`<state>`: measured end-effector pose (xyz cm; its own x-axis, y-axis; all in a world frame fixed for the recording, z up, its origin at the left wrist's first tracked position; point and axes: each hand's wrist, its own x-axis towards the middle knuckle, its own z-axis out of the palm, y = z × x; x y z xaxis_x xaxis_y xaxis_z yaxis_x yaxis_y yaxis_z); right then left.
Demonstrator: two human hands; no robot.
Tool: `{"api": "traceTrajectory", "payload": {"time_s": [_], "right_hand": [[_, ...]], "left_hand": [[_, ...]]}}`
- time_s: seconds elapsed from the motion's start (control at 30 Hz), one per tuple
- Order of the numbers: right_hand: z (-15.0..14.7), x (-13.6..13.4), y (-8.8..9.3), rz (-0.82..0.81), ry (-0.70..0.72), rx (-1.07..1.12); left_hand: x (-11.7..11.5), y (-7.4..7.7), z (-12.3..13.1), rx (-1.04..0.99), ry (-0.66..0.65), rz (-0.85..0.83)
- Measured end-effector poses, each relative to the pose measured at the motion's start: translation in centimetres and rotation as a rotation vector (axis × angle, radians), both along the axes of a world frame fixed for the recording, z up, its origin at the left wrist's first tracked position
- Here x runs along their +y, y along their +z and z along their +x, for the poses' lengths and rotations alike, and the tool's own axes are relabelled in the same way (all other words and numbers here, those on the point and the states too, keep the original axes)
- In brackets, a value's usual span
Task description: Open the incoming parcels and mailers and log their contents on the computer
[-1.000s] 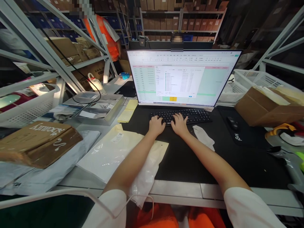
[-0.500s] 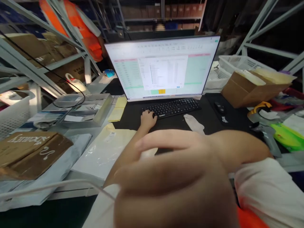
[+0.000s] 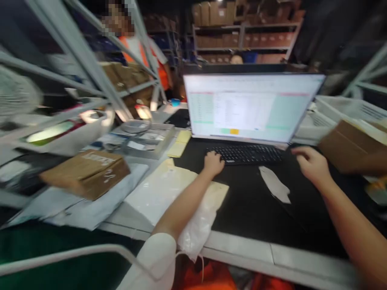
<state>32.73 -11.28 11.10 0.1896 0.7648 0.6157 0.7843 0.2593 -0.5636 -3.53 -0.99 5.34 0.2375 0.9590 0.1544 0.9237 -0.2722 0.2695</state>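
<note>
My left hand (image 3: 214, 163) rests on the left end of a black keyboard (image 3: 250, 154), fingers spread over the keys. To the right of the keyboard, my right hand (image 3: 314, 166) is over the dark desk mat, index finger stretched out toward the left and apart from the thumb. No mouse shows there now; the hand covers that spot. Behind the keyboard stands a monitor (image 3: 254, 106), lit with a blurred spreadsheet and a pale window over it. A crumpled white piece of paper or cloth (image 3: 275, 185) lies on the mat between my forearms.
Left of my arm are a padded envelope in clear plastic (image 3: 160, 189), yellow sticky notes (image 3: 179, 143), a grey divided tray (image 3: 157, 145) and a brown carton (image 3: 87, 173) on plastic mailers. An open cardboard box (image 3: 353, 147) stands right. A person (image 3: 163, 72) in an orange vest stands behind the frame.
My right hand, large and blurred close to the camera before, is now down at the right of the keyboard. My left hand stays on the keys. The view has swung left.
</note>
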Motion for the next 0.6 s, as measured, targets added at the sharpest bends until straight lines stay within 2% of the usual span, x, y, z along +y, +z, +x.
{"api": "traceTrajectory", "payload": {"time_s": [0.1, 0.17, 0.27, 0.33, 0.47, 0.6], "right_hand": [[3.4, 3.7, -6.2, -0.073, -0.06, 0.031], [5.6, 5.1, -9.9, -0.067, -0.091, 0.081], [7.4, 5.5, -13.2, -0.018, -0.147, 0.201], [7.6, 5.3, -13.7, -0.04, -0.182, 0.264], [7.3, 5.2, -13.1, -0.072, -0.222, 0.363], [7.6, 5.5, -12.9, -0.082, -0.255, 0.371]], "left_hand": [[0.3, 0.4, -0.4, -0.036, -0.01, -0.003], [0.7, 0.6, -0.8, -0.064, -0.011, -0.004], [0.9, 0.6, -1.3, -0.086, -0.015, -0.003], [1.0, 0.4, -1.4, -0.086, -0.028, -0.009], [1.3, -0.1, -1.2, -0.078, -0.049, -0.039], [1.4, -0.4, -1.0, -0.089, -0.057, -0.069]]}}
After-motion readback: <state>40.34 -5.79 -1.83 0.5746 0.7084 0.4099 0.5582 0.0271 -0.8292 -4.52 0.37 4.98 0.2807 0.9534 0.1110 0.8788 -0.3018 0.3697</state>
